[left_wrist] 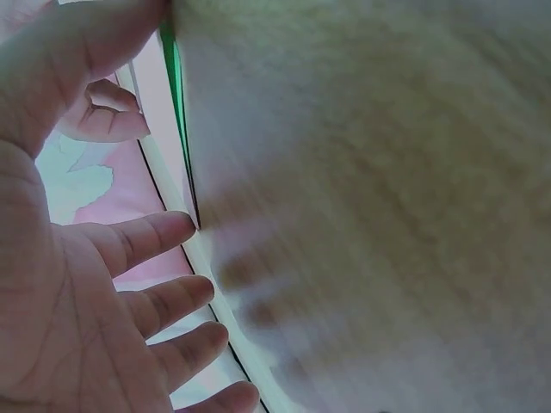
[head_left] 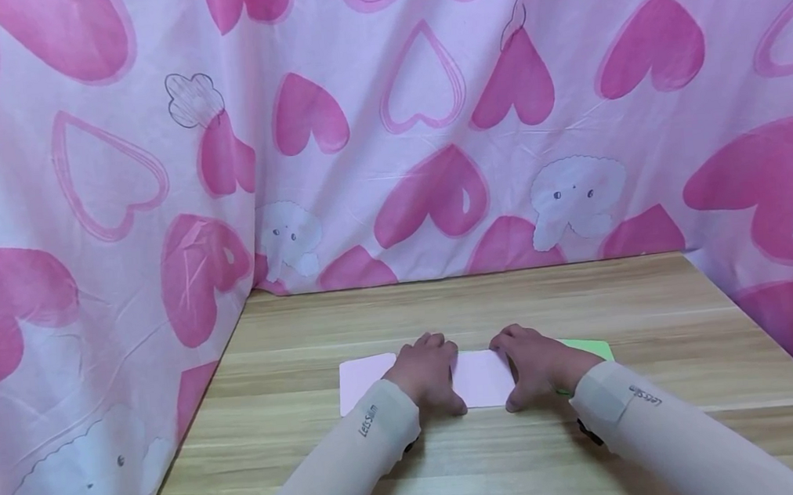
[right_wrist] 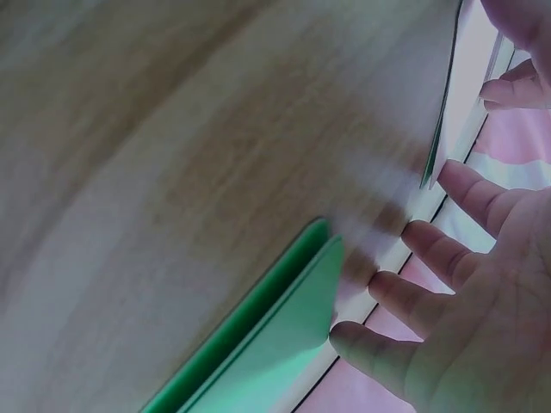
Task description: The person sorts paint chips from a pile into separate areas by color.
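A pale pink card point(head_left: 482, 379) lies between my two hands, with a green layer point(left_wrist: 176, 86) along its underside in the left wrist view. My left hand point(head_left: 425, 371) holds its left end, thumb at the near corner and index finger at the far one. At the opposite end, my right hand point(head_left: 537, 361) grips the corners in the same way. The other fingers of both hands are spread. Left of the left hand is another pink card point(head_left: 362, 380), partly covered by it. Green cards point(right_wrist: 275, 335) lie beneath the right hand, slightly apart at their edges.
All of this is on a wood-grain table point(head_left: 458, 462). A pink curtain point(head_left: 428, 119) with hearts and white puppy prints stands along the table's back and both sides.
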`<state>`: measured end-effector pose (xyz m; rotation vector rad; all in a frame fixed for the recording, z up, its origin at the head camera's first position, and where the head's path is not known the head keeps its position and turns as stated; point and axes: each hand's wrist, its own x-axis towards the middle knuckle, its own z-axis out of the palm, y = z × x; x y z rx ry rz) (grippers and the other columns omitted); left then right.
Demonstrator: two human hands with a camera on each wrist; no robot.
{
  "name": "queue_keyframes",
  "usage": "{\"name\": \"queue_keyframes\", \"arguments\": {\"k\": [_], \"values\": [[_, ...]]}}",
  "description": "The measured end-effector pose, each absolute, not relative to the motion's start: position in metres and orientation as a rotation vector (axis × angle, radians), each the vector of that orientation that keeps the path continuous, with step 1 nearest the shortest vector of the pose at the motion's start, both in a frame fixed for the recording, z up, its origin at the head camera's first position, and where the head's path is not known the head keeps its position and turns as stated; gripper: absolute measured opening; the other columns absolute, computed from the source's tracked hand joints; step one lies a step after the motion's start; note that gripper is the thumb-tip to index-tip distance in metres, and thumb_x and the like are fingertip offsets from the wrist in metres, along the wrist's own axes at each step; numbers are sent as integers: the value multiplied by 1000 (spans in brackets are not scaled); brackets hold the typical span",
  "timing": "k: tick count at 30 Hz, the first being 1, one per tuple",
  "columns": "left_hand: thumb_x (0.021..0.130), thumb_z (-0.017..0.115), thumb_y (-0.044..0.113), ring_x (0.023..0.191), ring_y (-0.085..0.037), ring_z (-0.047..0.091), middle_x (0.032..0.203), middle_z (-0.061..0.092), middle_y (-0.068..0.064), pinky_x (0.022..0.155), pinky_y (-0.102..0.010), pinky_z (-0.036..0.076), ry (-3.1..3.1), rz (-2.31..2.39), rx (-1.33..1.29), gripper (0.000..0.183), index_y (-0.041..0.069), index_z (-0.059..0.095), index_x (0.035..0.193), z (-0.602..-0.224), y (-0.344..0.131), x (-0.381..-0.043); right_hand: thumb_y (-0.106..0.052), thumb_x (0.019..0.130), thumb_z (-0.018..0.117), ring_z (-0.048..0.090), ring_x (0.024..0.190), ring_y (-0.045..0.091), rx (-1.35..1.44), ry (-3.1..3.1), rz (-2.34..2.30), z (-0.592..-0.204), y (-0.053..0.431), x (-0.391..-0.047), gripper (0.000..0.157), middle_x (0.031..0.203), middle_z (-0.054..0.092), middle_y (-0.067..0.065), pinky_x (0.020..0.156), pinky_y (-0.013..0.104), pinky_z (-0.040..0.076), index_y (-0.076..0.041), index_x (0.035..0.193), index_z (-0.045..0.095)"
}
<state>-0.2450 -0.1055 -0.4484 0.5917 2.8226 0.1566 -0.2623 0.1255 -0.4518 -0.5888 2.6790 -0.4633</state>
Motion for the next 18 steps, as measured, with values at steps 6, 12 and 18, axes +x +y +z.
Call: {"name": "queue_keyframes", "arguments": {"k": [6,12,18], "values": [[70,90,55,142,-26,48,144,58,-3,115,-52,44,2818,192,587,68,19,64,122,-448,-107,-247,-43,56,102,49,131,26,-582,2670,-460,-451,126,-262,99,148,51,4,113,54,49,-18,141,58],[71,88,54,136,-24,50,139,59,-2,114,-51,45,2817,192,604,61,20,64,115,-447,-108,-247,-43,57,101,50,127,24,-604,2675,-455,-450,126,-261,96,145,52,4,111,50,50,-15,138,58],[71,87,50,138,-25,50,139,59,-2,115,-53,45,2826,187,620,61,18,64,118,-447,-108,-250,-43,59,100,51,123,23,-633,2696,-439,-451,127,-260,91,143,52,4,108,46,52,-14,136,58]]}}
